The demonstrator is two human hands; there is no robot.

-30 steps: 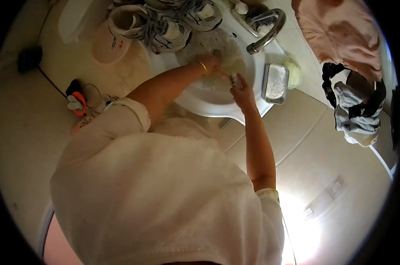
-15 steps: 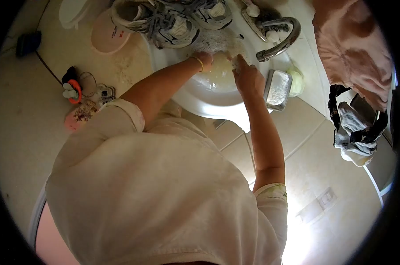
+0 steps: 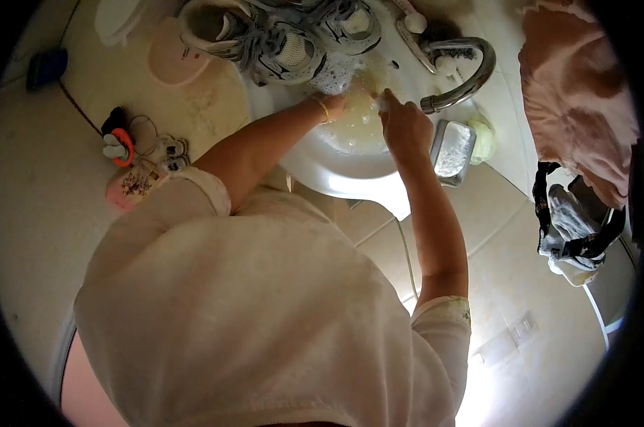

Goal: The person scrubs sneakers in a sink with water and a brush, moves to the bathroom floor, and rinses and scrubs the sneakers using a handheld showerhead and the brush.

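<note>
A white washbasin [image 3: 350, 179] holds cloudy, yellowish water with suds. My left hand [image 3: 333, 107], with a yellow band at its wrist, reaches into this water, and its fingers are hidden there. On the basin's right side, my right hand [image 3: 409, 129] is closed, its knuckles up and fingertips at the water. What it grips is hidden. Just beyond my left hand, a grey-white sneaker [image 3: 290, 53] with dark laces rests at the basin's far left edge. Beside it is a second sneaker [image 3: 350, 27]. White foam [image 3: 335, 73] floats close to the shoes.
A curved metal faucet [image 3: 478, 82] arches over the right side. Near my right wrist stands a metal dish [image 3: 453, 151] of white matter, beside a pale green item [image 3: 483, 139]. A pink basin [image 3: 176, 53] lies at left. Pink cloth [image 3: 578, 92] hangs at right.
The view has shifted slightly, so the basin and faucet appear a little lower and further right. Both hands stay at the water, and more of the foam by the shoes shows.
</note>
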